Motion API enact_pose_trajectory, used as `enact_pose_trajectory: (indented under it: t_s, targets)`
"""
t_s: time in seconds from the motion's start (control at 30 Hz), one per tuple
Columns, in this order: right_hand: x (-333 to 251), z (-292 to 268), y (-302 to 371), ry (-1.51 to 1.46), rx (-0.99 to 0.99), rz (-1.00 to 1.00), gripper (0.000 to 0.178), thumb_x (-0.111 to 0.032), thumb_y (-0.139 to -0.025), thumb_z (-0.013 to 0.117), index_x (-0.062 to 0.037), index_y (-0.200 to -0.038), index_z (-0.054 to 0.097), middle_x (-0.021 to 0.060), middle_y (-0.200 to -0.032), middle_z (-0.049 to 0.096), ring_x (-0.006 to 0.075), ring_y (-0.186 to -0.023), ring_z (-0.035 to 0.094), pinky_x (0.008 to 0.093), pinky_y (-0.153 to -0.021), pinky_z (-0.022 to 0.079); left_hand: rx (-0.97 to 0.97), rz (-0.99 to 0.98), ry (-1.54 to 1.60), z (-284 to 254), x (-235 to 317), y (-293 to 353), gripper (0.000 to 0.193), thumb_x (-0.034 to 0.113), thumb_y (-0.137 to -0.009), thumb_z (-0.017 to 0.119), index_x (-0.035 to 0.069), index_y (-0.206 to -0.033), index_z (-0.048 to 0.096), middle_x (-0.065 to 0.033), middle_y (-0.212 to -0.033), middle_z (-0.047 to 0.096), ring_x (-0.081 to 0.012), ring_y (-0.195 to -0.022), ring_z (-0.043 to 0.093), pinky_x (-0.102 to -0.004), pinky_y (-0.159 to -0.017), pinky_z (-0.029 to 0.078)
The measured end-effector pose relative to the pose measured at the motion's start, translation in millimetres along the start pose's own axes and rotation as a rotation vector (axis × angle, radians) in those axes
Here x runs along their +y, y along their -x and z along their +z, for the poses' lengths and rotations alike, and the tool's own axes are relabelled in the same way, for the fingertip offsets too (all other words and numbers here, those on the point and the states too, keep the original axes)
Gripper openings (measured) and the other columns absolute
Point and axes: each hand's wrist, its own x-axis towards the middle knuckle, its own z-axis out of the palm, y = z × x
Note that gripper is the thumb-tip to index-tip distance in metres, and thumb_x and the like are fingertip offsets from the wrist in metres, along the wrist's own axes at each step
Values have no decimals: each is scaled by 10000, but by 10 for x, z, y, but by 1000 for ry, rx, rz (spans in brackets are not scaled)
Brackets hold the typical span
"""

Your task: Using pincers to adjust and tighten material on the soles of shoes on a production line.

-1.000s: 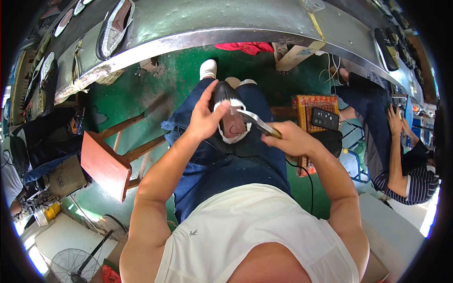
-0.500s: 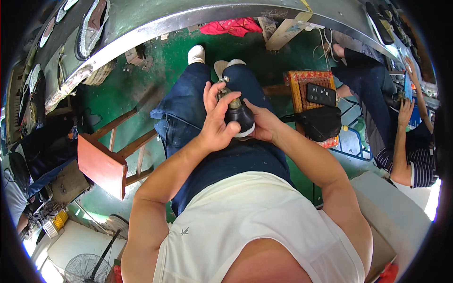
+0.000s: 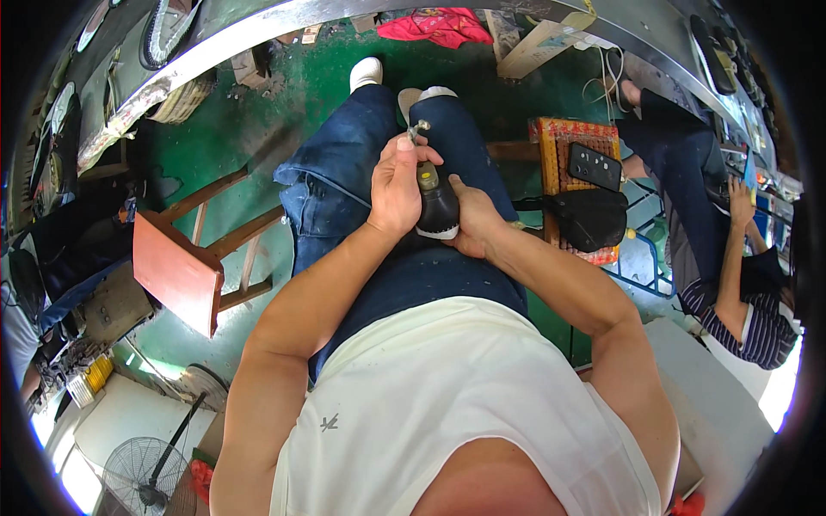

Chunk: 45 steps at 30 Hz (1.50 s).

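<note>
A black shoe (image 3: 440,215) with a white sole edge rests over my lap, its rounded end towards me. A yellow-green form, likely a shoe last (image 3: 427,177), shows in its opening. My right hand (image 3: 476,220) is closed round the shoe's right side and underside. To its left, my left hand (image 3: 397,187) has its thumb up and fingers curled in. A small, pale metal piece (image 3: 418,130) sticks out just beyond the left thumb and fingertips, apparently pinched there. The far end of the shoe is hidden behind the left fingers.
A metal-edged workbench (image 3: 267,26) curves across the far side. On the right, a stool with a beaded seat (image 3: 556,172) carries a phone (image 3: 594,166) and a black pouch (image 3: 588,220). A wooden stool (image 3: 176,271) lies tipped at left. Another person (image 3: 727,292) works at far right.
My left hand has turned from spread fingers over the shoe to a closed, thumb-up grip at its left. The metal piece now sits farther out. My right hand still holds the shoe.
</note>
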Motion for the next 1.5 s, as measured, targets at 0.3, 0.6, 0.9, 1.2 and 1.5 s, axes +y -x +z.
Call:
enact_pose_trajectory:
  t_s: [0.3, 0.6, 0.9, 1.2, 1.5]
  targets:
    - [-396, -328, 171, 874, -117, 4, 480, -474, -1068, 435, -56, -1287, 524, 118, -1068, 648, 291, -968, 689, 468, -801, 573, -42, -7, -102, -24, -13, -155, 608, 433, -1103, 368, 21, -833, 725, -113, -1114, 571, -232, -1088, 547, -352, -1010, 403]
    - [-677, -88, 335, 1562, -341, -1568, 929, -301, -649, 913, -21, -1398, 441, 171, -1425, 517, 419, -1307, 506, 462, -1051, 482, -43, -101, 92, 7, -82, -258, 430, 320, -1112, 409, 4, -1049, 693, -77, -1089, 629, -173, -1026, 590, -312, -970, 455]
    - [-798, -20, 377, 1647, -240, -1398, 863, -227, -672, 883, -49, -1376, 417, 174, -1392, 541, 394, -1143, 629, 456, -874, 561, 116, -106, 307, -283, 220, -278, 157, 54, -992, 619, 23, -1145, 638, -48, -1083, 676, -96, -995, 602, -250, -913, 483]
    - [-678, 85, 395, 1620, -184, -1400, 794, -139, -644, 809, -32, -1349, 459, 162, -1393, 552, 372, -1133, 642, 460, -833, 569, -191, -207, -349, -535, 269, -531, 202, 238, -1018, 647, 40, -1034, 611, 17, -832, 587, -67, -769, 526, -235, -714, 465]
    - [-680, 87, 398, 1579, -228, -1443, 770, -127, -642, 795, -31, -1334, 471, 191, -1366, 562, 404, -1141, 632, 457, -875, 557, -333, -712, 152, -840, 544, -1039, 275, 260, -1002, 633, 113, -782, 561, 39, -660, 452, -51, -464, 275, -235, -429, 171]
